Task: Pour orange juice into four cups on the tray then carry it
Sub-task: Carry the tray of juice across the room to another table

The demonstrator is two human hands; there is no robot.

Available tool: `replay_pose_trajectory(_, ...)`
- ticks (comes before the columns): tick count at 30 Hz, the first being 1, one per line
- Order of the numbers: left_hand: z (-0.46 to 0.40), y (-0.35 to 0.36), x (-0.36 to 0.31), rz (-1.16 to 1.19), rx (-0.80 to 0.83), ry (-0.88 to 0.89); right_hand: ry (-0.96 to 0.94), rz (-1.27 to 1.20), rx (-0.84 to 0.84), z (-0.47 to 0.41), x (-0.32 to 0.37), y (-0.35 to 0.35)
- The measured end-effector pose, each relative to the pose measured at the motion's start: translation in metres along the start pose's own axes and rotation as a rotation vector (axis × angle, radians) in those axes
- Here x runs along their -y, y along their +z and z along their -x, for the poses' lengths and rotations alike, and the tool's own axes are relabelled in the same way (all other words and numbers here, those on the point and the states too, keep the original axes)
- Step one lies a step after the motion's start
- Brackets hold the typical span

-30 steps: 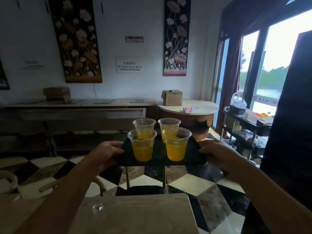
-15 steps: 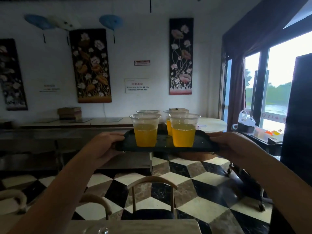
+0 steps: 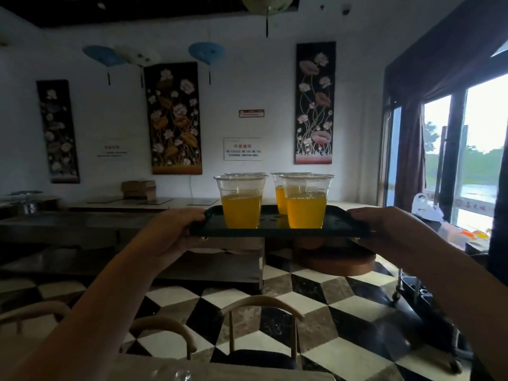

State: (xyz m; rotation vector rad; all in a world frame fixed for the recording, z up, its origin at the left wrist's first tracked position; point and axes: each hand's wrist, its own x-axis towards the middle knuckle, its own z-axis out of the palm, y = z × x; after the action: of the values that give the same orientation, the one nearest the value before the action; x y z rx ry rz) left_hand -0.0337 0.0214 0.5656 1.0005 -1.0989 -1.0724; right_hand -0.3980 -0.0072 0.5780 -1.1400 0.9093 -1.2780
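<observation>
A dark tray (image 3: 341,228) is held level in the air in front of me, almost edge-on at eye height. My left hand (image 3: 176,229) grips its left end and my right hand (image 3: 382,226) grips its right end. On it stand clear plastic cups about half full of orange juice: a near left cup (image 3: 241,207), a near right cup (image 3: 306,207) and a back cup (image 3: 279,196) partly hidden behind them. Only the rim of another back cup shows behind the left one.
A wooden chair (image 3: 261,325) and another chair back (image 3: 162,334) stand just below, by a table edge (image 3: 220,372). A long counter (image 3: 132,221) runs along the far wall, a round table base (image 3: 332,259) lies ahead, and a cart (image 3: 428,298) stands by the window at right.
The tray has risen from chest height to near eye level, both hands staying on its ends. My view has tilted up, showing more wall and ceiling.
</observation>
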Motion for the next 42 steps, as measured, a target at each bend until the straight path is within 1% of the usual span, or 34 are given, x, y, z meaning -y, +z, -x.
replay_pose_trajectory(3, 0.013, -0.01, -0.002, 0.032, -0.049, -0.028, 0.052, -0.033, 0.064, 0.005, -0.004, 0.004)
replay_pose_trajectory(7, 0.035, -0.031, -0.003, -0.007, -0.104, -0.025, 0.113, -0.072, 0.122, 0.003, -0.018, 0.019)
replay_pose_trajectory(12, 0.067, -0.067, -0.004, -0.016, -0.144, -0.025, 0.109, -0.054, 0.099, -0.001, -0.041, 0.053)
replay_pose_trajectory(16, 0.097, -0.092, -0.01, -0.028, -0.223, -0.012, 0.091, -0.048, 0.169, 0.008, -0.053, 0.087)
replay_pose_trajectory(19, 0.128, -0.11, -0.017, -0.024, -0.291, -0.016, 0.069, -0.02, 0.224, 0.021, -0.057, 0.114)
replay_pose_trajectory(22, 0.16, -0.134, -0.024, 0.023, -0.309, -0.008, 0.065, -0.013, 0.27, 0.037, -0.064, 0.14)
replay_pose_trajectory(26, 0.206, -0.152, -0.038, 0.005, -0.364, -0.01, 0.103, -0.035, 0.303, 0.063, -0.071, 0.171)
replay_pose_trajectory(29, 0.252, -0.163, -0.046, 0.001, -0.422, 0.01, 0.149, -0.063, 0.393, 0.084, -0.073, 0.199)
replay_pose_trajectory(32, 0.299, -0.18, -0.054, 0.017, -0.56, 0.013, 0.167, -0.036, 0.471, 0.109, -0.082, 0.229)
replay_pose_trajectory(36, 0.363, -0.197, -0.067, -0.039, -0.784, 0.016, 0.165, 0.041, 0.559, 0.143, -0.097, 0.274)
replay_pose_trajectory(38, 0.397, -0.204, -0.073, -0.007, -0.889, 0.029, 0.172, 0.08, 0.639, 0.158, -0.104, 0.298)
replay_pose_trajectory(42, 0.457, -0.219, -0.086, 0.021, -1.044, 0.056, 0.195, 0.091, 0.753, 0.186, -0.12, 0.342)
